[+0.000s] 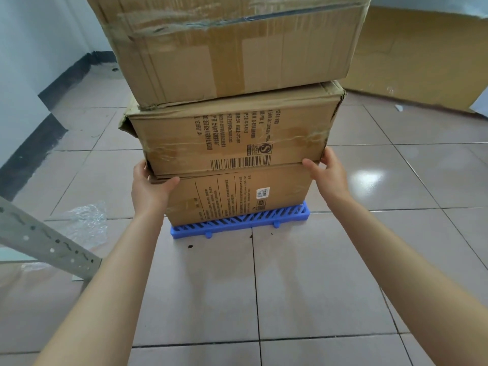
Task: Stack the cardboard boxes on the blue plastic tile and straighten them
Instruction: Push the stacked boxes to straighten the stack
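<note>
Three cardboard boxes stand stacked on the blue plastic tile on the floor. The bottom box carries a small white label. The middle box has black print and a barcode, and its left end is torn. The big taped top box overhangs toward me and to the left. My left hand grips the lower left corner of the middle box, thumb on the front face. My right hand holds its lower right corner the same way.
A perforated grey metal bar slants in at the left, with crumpled clear plastic wrap behind it. A large flat cardboard sheet leans at the back right. White wall with a dark skirting runs along the left. Tiled floor lies all around.
</note>
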